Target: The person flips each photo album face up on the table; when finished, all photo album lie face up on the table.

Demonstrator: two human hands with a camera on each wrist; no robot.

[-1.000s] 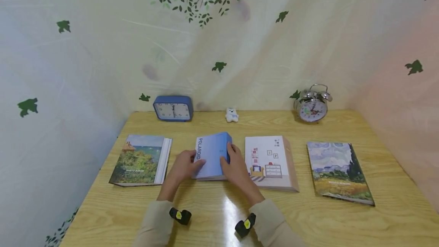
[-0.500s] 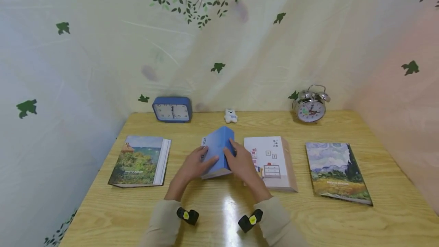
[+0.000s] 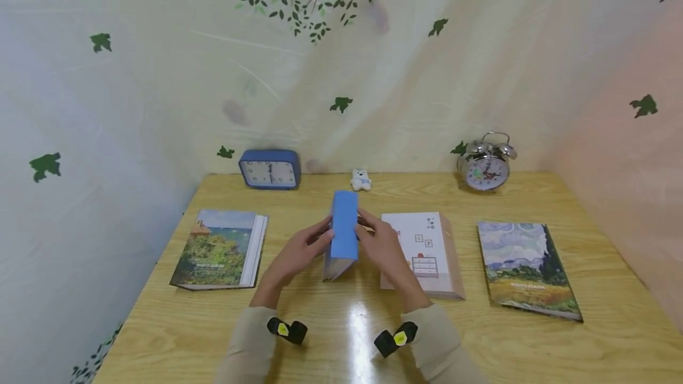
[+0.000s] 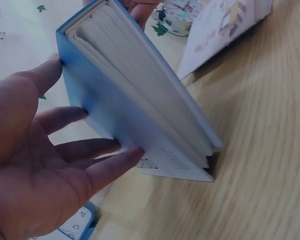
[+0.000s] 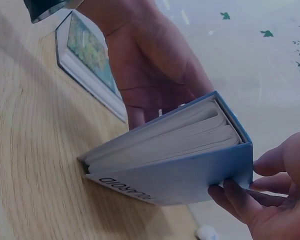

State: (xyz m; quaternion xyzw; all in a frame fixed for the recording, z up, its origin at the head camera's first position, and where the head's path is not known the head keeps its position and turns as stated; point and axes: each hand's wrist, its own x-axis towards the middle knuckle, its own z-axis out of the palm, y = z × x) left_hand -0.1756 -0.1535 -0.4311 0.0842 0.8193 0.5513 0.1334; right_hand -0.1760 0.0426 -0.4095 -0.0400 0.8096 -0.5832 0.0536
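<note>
In the head view, a blue photo album [image 3: 344, 224] lettered POLAROID is tipped up on edge in the middle of the table, spine uppermost. My left hand [image 3: 299, 250] presses its left cover, my right hand [image 3: 386, 250] the opposite one. Extended fingertips of the left hand [image 4: 50, 165] rest on the cover in the left wrist view, with the thumb near the spine. The right wrist view has the right hand [image 5: 285, 200] touching the lettered cover, fingers slightly bent. Page edges show between the covers of the album [image 5: 180, 182], whose lower edges are close to the wood.
A landscape-painting album [image 3: 219, 248] lies left; a white illustrated album [image 3: 427, 248], partly behind the right hand, and another painted album [image 3: 525, 268] lie right. Along the back stand a blue clock [image 3: 270, 169], a white bear figurine [image 3: 360, 179] and a silver twin-bell alarm clock [image 3: 484, 165].
The blue album has turned from showing its front cover to standing spine up. Both hands have shifted from gripping its side edges to pressing its two covers.
</note>
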